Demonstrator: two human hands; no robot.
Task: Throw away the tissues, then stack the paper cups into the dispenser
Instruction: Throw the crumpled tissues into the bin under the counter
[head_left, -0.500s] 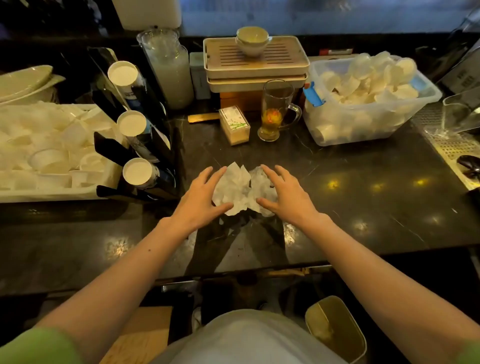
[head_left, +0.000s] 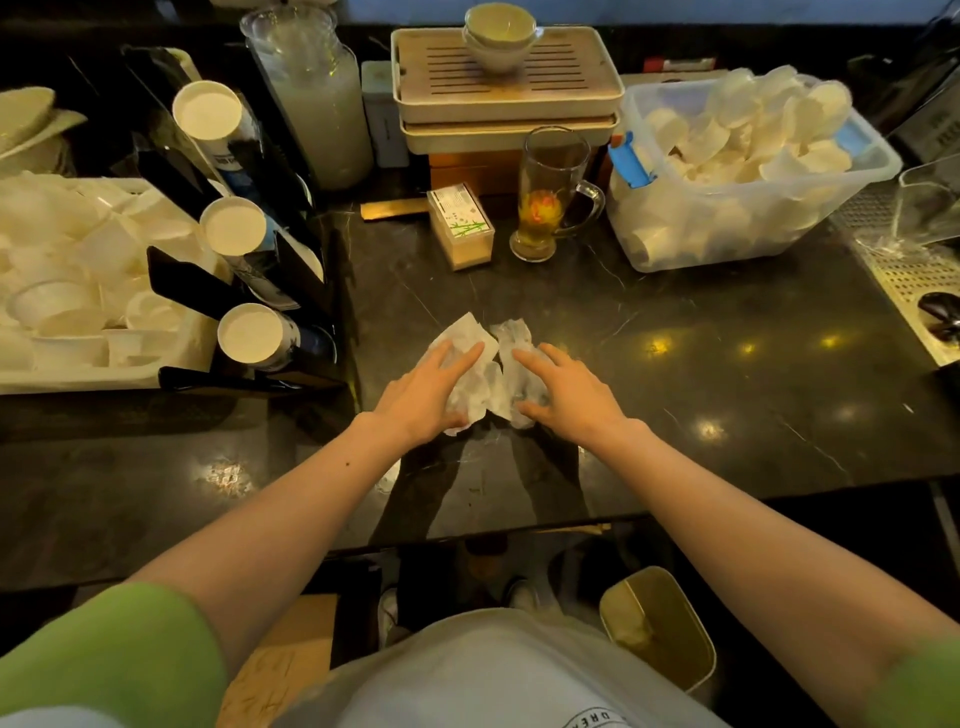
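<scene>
Crumpled white tissues (head_left: 488, 374) lie in the middle of the dark counter. My left hand (head_left: 426, 392) rests on their left part, fingers spread, thumb under the lower edge. My right hand (head_left: 569, 392) presses on their right part, fingers spread. A black cup dispenser (head_left: 218, 291) stands to the left, with three stacks of paper cups (head_left: 249, 332) lying in its slots. Loose paper cups fill a clear plastic bin (head_left: 748, 228) at the back right and a white tray (head_left: 78, 374) at the far left. A bin (head_left: 660, 629) stands on the floor below the counter's edge.
Behind the tissues stand a glass mug of tea (head_left: 545, 208), a small toothpick box (head_left: 460, 223), stacked tea trays (head_left: 504, 93) with bowls on top, and a tall clear jar (head_left: 311, 98). A metal drain grate (head_left: 909, 275) runs along the right edge.
Both hands have drawn the tissues slightly together; the fingers curl more around them. The camera has come a little closer.
</scene>
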